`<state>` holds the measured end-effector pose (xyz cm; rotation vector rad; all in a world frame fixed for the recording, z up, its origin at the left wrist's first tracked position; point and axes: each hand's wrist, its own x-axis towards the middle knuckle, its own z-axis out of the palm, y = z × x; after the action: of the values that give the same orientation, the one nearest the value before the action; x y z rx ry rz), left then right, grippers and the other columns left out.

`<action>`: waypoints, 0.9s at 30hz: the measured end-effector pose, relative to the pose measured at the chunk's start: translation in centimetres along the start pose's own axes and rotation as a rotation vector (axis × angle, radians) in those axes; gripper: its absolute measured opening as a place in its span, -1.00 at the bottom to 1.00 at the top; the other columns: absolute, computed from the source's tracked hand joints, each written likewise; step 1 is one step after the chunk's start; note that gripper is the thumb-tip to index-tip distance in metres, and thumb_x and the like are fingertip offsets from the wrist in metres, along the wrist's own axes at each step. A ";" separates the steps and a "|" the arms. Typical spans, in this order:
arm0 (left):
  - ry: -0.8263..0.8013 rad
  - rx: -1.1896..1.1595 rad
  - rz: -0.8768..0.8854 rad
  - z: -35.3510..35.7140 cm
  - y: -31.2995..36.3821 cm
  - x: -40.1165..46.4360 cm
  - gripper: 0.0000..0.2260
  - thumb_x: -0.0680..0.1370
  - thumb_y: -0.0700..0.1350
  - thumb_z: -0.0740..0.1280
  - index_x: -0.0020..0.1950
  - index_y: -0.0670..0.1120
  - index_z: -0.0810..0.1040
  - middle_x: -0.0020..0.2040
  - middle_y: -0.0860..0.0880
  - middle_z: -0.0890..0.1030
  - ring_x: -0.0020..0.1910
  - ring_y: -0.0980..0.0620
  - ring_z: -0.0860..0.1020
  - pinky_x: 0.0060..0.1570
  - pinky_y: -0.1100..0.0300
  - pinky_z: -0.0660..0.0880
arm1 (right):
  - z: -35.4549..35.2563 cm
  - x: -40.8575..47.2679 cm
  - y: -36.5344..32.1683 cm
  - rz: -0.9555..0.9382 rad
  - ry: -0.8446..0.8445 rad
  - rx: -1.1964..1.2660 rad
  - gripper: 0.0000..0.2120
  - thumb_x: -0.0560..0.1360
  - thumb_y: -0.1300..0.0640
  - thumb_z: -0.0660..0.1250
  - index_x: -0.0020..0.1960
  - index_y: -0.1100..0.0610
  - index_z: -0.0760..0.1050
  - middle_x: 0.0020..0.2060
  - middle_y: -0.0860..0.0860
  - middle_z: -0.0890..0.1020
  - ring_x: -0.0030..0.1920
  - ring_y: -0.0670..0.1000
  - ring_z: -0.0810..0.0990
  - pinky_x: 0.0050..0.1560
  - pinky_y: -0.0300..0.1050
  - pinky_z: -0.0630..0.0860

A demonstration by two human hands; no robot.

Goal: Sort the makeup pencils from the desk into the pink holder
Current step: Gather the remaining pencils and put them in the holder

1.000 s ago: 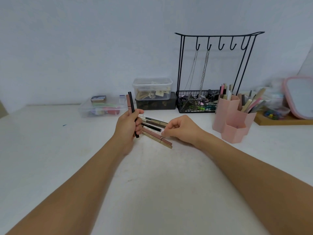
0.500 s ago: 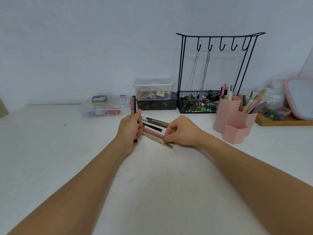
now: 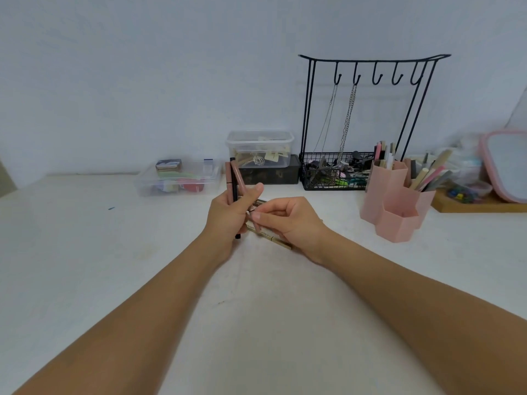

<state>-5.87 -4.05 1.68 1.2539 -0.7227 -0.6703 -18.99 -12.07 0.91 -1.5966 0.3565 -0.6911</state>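
Since half a second ago a third pencil, a pink one, has joined the bundle in the left hand (image 3: 228, 215), which then held only a black and a pink one; the right hand (image 3: 288, 220) has risen from the loose pencils and come in against the left. That suggests the person gathers several pencils before carrying them over, so nothing from this batch has reached the pink holder (image 3: 396, 201) yet. The left grip is clamped round the held pencils (image 3: 235, 181), which stand nearly upright, tops well above the thumb and the black one's tip poking out below the palm. The right grip is closed in a pinch on the lower end of the newly added pencil, fingertips touching the left hand's fingers. The remaining pencils (image 3: 271, 238) lie on the white surface (image 3: 85, 252) just under and behind the right hand, partly hidden by it. The holder stands well apart to the right, already crowded with other sticks.
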 end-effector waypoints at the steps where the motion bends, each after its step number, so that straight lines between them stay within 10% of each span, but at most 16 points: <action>1: -0.002 0.008 0.000 0.1 -0.1 0.0 -0.76 0.50 0.09 0.52 -0.20 0.01 0.55 -0.46 0.11 0.53 -0.52 0.11 0.48 -0.50 0.26 0.41 | 0.3 0.0 0.1 -0.026 0.001 -0.027 -0.95 0.47 0.28 0.50 -0.07 0.21 0.71 -0.25 0.16 0.72 -0.23 0.05 0.69 -0.11 -0.19 0.61; 13: 0.093 -0.066 -0.046 -1.4 -0.4 1.6 -0.61 0.70 0.08 0.23 -0.30 -0.04 0.37 -0.49 0.05 0.45 -0.49 0.08 0.48 -0.20 0.09 0.51 | -3.5 0.8 0.4 0.002 0.286 -0.677 -0.90 0.36 0.00 0.57 -0.22 0.00 0.71 -0.33 -0.08 0.68 -0.35 -0.21 0.55 -0.33 -0.36 0.41; 27: 0.142 -0.084 -0.124 -1.4 0.1 1.3 -0.69 0.69 0.02 0.27 -0.20 -0.06 0.41 -0.49 0.07 0.30 -0.54 0.12 0.21 -0.55 0.27 0.21 | -3.0 0.9 0.4 0.057 0.197 -0.861 -0.85 0.33 -0.04 0.59 -0.35 -0.05 0.67 -0.51 -0.19 0.59 -0.44 -0.21 0.52 -0.36 -0.28 0.41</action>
<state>-3.91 -4.22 1.75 1.2627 -0.4978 -0.6979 -20.10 -15.06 0.82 -2.3138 0.9302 -0.6909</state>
